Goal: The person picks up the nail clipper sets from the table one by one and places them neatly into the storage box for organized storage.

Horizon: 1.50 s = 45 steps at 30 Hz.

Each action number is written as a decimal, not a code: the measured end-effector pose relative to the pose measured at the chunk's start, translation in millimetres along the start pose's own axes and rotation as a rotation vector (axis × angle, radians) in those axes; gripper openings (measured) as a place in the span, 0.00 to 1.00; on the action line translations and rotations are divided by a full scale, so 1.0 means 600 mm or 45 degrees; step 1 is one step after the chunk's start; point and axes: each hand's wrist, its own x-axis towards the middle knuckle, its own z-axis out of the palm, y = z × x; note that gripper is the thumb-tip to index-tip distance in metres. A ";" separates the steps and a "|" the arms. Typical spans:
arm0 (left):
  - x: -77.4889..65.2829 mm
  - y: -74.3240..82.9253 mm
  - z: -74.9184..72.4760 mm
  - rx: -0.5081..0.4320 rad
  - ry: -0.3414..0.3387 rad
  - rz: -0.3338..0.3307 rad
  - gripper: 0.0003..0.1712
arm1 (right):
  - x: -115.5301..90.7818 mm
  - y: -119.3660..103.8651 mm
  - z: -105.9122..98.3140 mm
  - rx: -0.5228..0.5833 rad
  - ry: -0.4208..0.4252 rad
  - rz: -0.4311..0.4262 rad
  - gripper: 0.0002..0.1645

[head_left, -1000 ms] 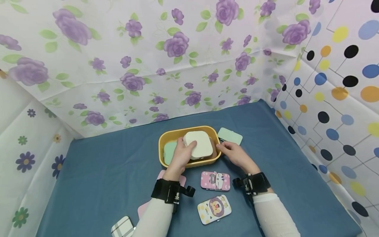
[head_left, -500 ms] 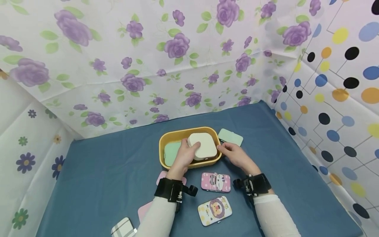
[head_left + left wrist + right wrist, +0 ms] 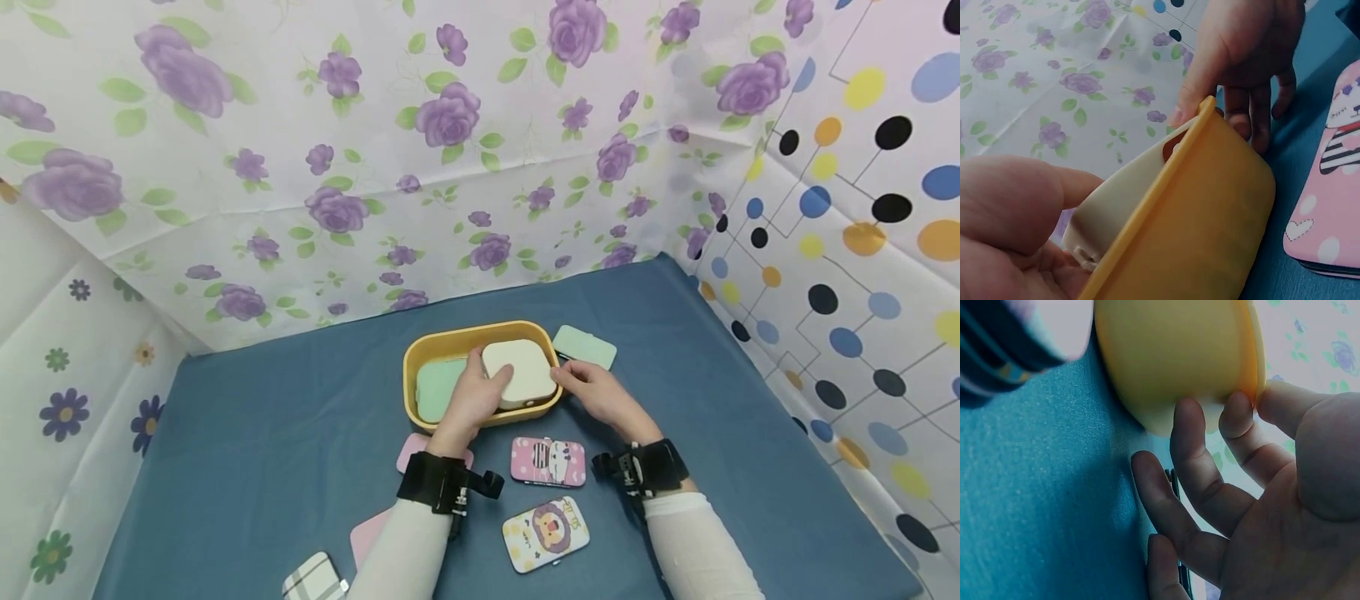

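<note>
Cream box (image 3: 527, 369) — squarish, smooth-topped, round-cornered — in the left hand (image 3: 476, 395)

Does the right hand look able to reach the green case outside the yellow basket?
Probably yes: the green case lies beside the right hand, nothing visible on it, though that hand pinches the basket's rim.

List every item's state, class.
Left hand: pinching cream box
Right hand: pinching yellow tub rim
Cream box: apparently closed
Yellow tub: upright, open-topped
Mint case inside: apparently closed
Mint tin outside: apparently closed
Pink cat tin: closed
Lion tin: closed
Plaid case: cut off
Pink items: partly hidden
</note>
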 end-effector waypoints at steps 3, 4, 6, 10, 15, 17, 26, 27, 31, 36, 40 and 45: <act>0.001 -0.003 0.005 0.121 0.018 0.013 0.42 | 0.000 0.001 0.000 0.006 -0.001 -0.012 0.29; 0.001 -0.002 0.007 0.154 0.025 0.013 0.42 | -0.001 0.001 0.000 0.012 0.000 -0.014 0.29; 0.001 -0.003 0.010 0.227 0.049 0.022 0.42 | -0.002 0.001 -0.001 0.020 -0.001 -0.019 0.28; 0.000 -0.004 0.014 0.347 0.117 0.071 0.40 | -0.004 0.000 -0.001 0.022 -0.006 -0.017 0.28; 0.000 -0.006 0.019 0.458 0.191 0.100 0.40 | -0.005 0.000 -0.002 0.023 -0.019 -0.016 0.29; -0.002 -0.005 0.020 0.476 0.210 0.101 0.40 | -0.005 -0.001 -0.003 0.026 -0.023 -0.010 0.29; -0.005 -0.004 0.024 0.503 0.310 0.146 0.31 | -0.004 -0.003 -0.003 0.029 -0.035 0.010 0.30; -0.005 -0.004 0.024 0.511 0.321 0.152 0.30 | -0.004 -0.003 -0.003 0.032 -0.036 0.010 0.30; -0.009 -0.002 0.023 0.542 0.350 0.164 0.30 | -0.002 0.000 -0.003 0.031 -0.043 0.003 0.30; -0.012 0.000 0.021 0.564 0.318 0.170 0.38 | 0.003 0.004 -0.002 0.018 -0.032 -0.013 0.30; -0.011 0.000 0.018 0.567 0.302 0.185 0.40 | 0.003 0.002 -0.001 0.018 -0.025 -0.026 0.30; -0.011 -0.001 0.016 0.556 0.291 0.192 0.40 | 0.002 0.000 -0.002 0.019 -0.028 -0.019 0.29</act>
